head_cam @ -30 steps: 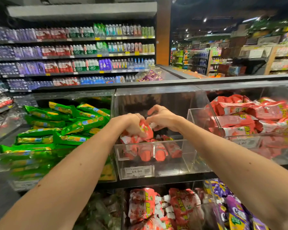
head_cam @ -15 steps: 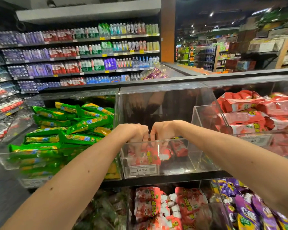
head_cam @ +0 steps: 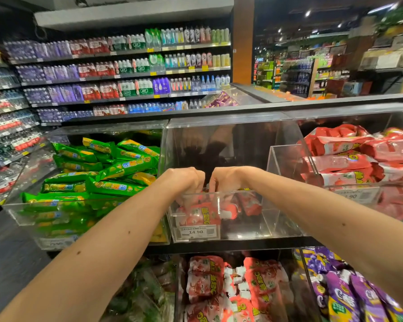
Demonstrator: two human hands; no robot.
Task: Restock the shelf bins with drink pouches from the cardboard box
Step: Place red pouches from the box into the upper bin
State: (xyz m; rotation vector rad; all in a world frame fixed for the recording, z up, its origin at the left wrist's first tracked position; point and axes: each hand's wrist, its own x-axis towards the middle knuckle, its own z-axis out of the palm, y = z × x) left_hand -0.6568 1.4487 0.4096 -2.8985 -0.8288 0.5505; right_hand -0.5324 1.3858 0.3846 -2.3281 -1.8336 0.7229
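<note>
Both arms reach into the clear bin (head_cam: 277, 219).
My left hand (head_cam: 184, 181) and right hand (head_cam: 226, 180) meet knuckles-up over the bin's front wall, fingers curled down onto the red drink pouches (head_cam: 203, 214) lying inside it. I cannot tell whether either grip holds a pouch.

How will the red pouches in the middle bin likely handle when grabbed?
Probably floppy: the red pouches slump and overlap in the middle bin. Glossy film suggests slippery. Their white caps look rigid, likely the firmer grip point.
</note>
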